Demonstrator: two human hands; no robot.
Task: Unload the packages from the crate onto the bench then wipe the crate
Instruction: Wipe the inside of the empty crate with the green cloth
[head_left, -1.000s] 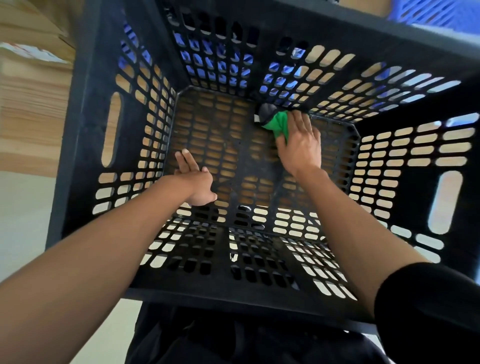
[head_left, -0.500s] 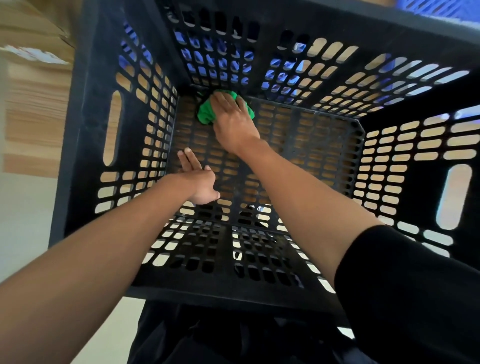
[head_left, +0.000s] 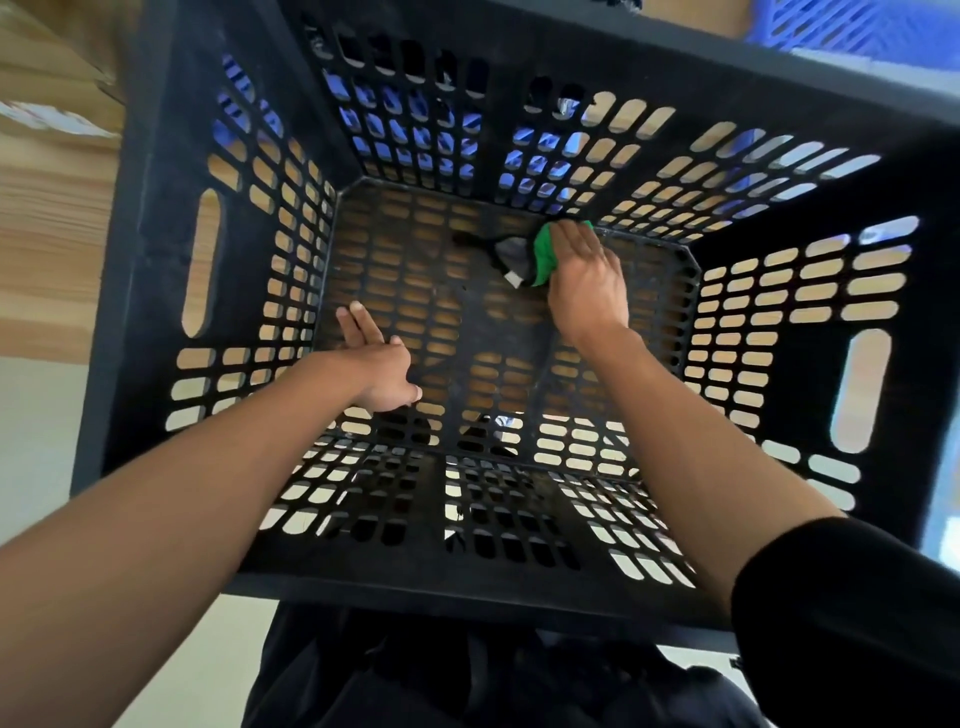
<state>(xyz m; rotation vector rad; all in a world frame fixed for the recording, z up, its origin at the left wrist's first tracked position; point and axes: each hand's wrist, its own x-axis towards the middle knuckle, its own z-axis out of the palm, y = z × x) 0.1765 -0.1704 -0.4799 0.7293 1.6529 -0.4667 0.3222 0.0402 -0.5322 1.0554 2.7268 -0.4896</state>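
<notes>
Head view, inspected remotely: I record the black crate (head_left: 156, 218) as the largest item, filling nearly the whole frame, with slotted walls and a perforated floor open to me from above. I see no packages inside it. Pale wood shows through the floor slots and the side handle cut-outs; I take this for the desk (head_left: 47, 218), which also appears beyond the crate's left wall. A blue slotted crate (head_left: 852, 26) is visible past the far wall, at the top right.

Both forearms reach down into the black crate. A black sleeve (head_left: 857, 613) covers the right upper arm at the lower right of the frame.

I note the right hand (head_left: 589, 283) on the crate floor near the far wall, right of centre. Its fingers (head_left: 574, 240) are extended and together, pressing flat on a green cloth (head_left: 544, 254). The cloth is bunched under the palm, and a grey and black portion of it trails out to the left across the floor.

I note the left hand (head_left: 382, 366) low on the left side of the floor, close to the near-left corner. Its fingers (head_left: 356, 325) are straight and close together, resting against the floor where it meets the left wall, and the thumb points right. It holds nothing.
</notes>
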